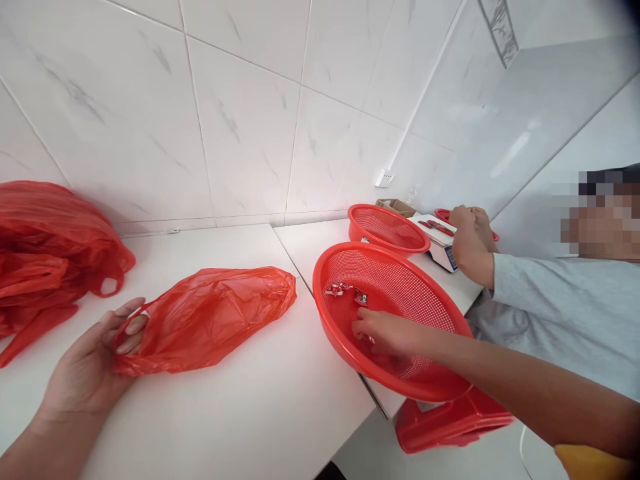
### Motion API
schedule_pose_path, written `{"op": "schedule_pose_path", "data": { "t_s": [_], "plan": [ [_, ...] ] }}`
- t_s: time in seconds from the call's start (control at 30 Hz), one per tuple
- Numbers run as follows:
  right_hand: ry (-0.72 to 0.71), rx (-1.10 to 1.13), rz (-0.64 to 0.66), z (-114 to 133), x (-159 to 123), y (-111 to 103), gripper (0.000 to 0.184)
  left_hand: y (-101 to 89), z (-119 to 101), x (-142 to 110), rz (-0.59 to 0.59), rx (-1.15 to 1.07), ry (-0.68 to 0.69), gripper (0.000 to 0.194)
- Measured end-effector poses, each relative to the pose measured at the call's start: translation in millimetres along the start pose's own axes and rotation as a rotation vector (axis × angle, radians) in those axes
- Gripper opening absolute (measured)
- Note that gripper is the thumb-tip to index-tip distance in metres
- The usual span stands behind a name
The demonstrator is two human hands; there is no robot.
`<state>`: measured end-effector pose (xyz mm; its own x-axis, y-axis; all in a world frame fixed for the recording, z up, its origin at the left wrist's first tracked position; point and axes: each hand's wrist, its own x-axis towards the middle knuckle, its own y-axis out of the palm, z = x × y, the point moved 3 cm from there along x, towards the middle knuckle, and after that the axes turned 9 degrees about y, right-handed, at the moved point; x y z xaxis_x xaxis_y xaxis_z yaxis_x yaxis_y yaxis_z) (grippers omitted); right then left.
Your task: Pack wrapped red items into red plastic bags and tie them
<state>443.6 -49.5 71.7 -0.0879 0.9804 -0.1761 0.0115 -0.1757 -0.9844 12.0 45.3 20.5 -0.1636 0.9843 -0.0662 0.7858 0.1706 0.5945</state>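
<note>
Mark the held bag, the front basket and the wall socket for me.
Held bag [215,323]: head view, middle of its red film.
Front basket [405,290]: head view, bare perforated inner wall.
Wall socket [384,178]: head view, middle of its white faceplate.

Front basket [405,283] red, mesh-patterned; just left of it, sheer red bag [215,320]; behind it, white tiles [245,127] veined grey.

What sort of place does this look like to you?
Probably a small packing room: a scale, a heap of red plastic bags and a mesh basket holding small wrapped pieces.
</note>
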Motion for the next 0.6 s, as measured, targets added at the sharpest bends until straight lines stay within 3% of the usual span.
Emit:
{"op": "schedule_pose_path", "data": {
  "t_s": [0.1,0.2,0.3,0.37,0.43,0.6],
  "plan": [
    [-0.06,0.151,0.09,-10.8,24.0,-10.8,0.022,-0.3,0.7,0.0,-0.015,0.011,-0.002,0.018],
    [0.034,0.243,-0.025,-25.1,53.3,-19.5,0.032,4.3,0.3,-2.2,-0.03,0.017,0.001,0.018],
    [0.095,0.248,0.011,-31.4,73.9,-13.2,0.069,8.1,-0.7,-3.7,-0.025,0.026,0.01,0.017],
    [0.093,0.204,0.082,-31.4,79.5,-3.8,0.084,8.8,-1.0,-3.9,-0.016,0.03,0.011,0.016],
    [0.042,0.154,0.072,-30.1,79.8,3.9,0.076,8.5,-1.1,-3.8,-0.006,0.03,0.009,0.016],
    [-0.097,0.187,-0.099,-26.9,76.7,10.8,0.048,6.6,0.4,-2.1,0.017,0.044,0.019,0.017]
  ]
}}
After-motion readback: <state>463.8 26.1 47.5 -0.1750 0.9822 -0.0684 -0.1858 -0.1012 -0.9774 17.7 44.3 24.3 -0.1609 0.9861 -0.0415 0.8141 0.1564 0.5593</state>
